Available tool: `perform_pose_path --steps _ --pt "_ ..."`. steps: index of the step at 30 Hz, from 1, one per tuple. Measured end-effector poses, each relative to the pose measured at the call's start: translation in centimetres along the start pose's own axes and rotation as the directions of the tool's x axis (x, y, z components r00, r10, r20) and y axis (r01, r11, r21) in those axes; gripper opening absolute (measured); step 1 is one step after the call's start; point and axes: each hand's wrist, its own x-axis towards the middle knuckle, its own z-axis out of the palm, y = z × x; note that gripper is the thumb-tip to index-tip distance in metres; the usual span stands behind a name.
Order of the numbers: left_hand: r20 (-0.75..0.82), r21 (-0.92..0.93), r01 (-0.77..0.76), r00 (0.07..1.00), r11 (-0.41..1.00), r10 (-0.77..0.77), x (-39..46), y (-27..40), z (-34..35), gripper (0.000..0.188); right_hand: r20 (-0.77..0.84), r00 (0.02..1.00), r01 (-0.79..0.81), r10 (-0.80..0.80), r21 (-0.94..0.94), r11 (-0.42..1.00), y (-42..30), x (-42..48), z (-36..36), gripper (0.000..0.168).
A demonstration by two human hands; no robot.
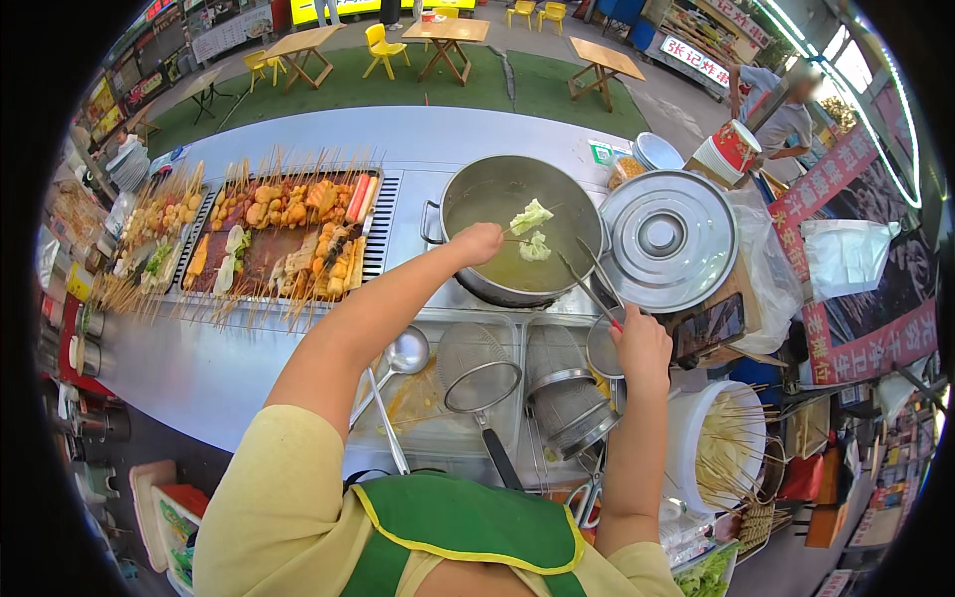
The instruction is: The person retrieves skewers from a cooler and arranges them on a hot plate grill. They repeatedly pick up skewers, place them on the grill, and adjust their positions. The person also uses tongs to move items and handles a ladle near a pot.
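Note:
My left hand (480, 243) grips thin wooden skewers over the left rim of a large metal pot (466, 195) of cloudy yellowish broth. Two clumps of pale green leafy vegetable (531, 216) are on the skewers, above or at the broth's surface; I cannot tell which. Metal tongs (593, 292) with a red part by the fingers are in my right hand (643, 347). Their two arms are spread, with the tips over the pot's right side, apart from the vegetable. A round metal lid (701, 261) lies to the right of the pot.
Trays of skewered food (257, 254) stand at left. Before me, clear bins hold a ladle (407, 351) and mesh strainers (479, 386). A phone (709, 326) leans below the lid, near a white bucket (683, 448) of skewers. Another person (780, 119) stands far right.

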Motion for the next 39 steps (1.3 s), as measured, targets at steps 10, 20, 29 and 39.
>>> perform_pose_path --steps 10,20,29,39 --pt "0.511 -0.856 0.517 0.836 -0.026 -0.199 -6.1 -0.2 -4.3 0.016 -0.023 0.995 -0.056 0.092 0.643 0.764 -1.0 -3.8 5.5 0.039" --pt "0.004 -0.935 -0.08 0.971 -0.345 -0.237 -18.6 -9.2 -14.3 0.011 -0.042 0.999 0.036 0.004 0.891 0.453 -6.8 -7.7 4.3 0.032" --pt "-0.233 -0.972 -0.12 0.612 0.202 -0.756 -44.4 -29.3 -31.3 0.014 -0.057 0.998 0.057 -0.006 0.959 0.277 -20.3 -11.7 3.0 0.017" --pt "-0.684 -0.204 0.784 0.314 0.586 -0.658 -60.2 -50.2 -39.4 0.013 -0.017 0.998 -0.004 0.054 0.934 0.357 -35.8 -17.5 -0.8 0.013"
